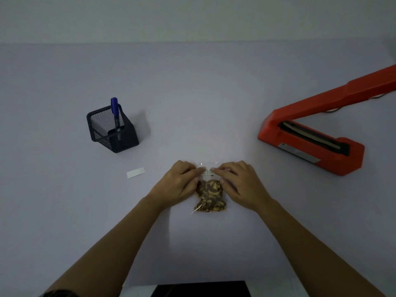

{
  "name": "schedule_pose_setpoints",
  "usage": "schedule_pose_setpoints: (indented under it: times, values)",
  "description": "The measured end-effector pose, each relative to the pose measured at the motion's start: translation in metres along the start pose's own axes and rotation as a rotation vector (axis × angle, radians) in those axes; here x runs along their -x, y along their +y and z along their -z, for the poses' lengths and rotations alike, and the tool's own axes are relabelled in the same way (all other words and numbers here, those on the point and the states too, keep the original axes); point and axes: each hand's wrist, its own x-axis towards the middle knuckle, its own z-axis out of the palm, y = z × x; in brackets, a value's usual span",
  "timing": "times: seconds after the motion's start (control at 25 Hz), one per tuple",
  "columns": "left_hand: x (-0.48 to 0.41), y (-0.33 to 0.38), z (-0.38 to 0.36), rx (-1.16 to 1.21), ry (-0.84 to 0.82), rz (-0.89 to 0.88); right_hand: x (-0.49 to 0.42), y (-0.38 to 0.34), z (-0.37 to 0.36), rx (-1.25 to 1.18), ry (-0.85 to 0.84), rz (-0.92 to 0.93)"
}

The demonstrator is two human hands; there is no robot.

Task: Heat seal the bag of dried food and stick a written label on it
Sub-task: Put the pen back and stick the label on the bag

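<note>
Left hand (180, 182) and right hand (239, 181) flat, fingertips pressing label (207, 172) onto bag of dried food (211, 199), mid-table. Mesh pen holder (113, 133) with blue marker (115, 110) and paper strip (135, 172) left, raised-arm red heat sealer (310, 144) right, all well apart.

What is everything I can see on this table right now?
table: one, pale grey, under everything
pen holder: one, black mesh, far left
pen: one, blue, standing in the pen holder
paper strip: one, white, lying left of the hands
bag: one, clear with brown dried food, centre, flat on the table
label: one, white, on the bag's upper part, between the fingertips
sealer: one, orange-red, right side, arm raised
cable: one, dark, behind the sealer
dark object: one, black, bottom edge, cannot tell what
left hand: one, bare, fingers on the bag's upper left
right hand: one, bare, fingers on the bag's upper right
</note>
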Motion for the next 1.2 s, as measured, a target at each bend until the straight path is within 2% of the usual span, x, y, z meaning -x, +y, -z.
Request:
schedule_pose_setpoints:
  times: [0.36,0.68,1.2]
  values:
    - [0.000,-0.008,-0.007,-0.064,-0.004,-0.095,-0.001,0.007,-0.012,0.070,0.016,0.017]
    - [0.002,-0.006,-0.007,-0.088,0.015,-0.085,-0.003,0.007,-0.010,0.116,-0.024,0.016]
    - [0.003,-0.005,-0.008,-0.060,0.051,-0.022,-0.004,0.002,-0.010,0.113,0.022,-0.024]
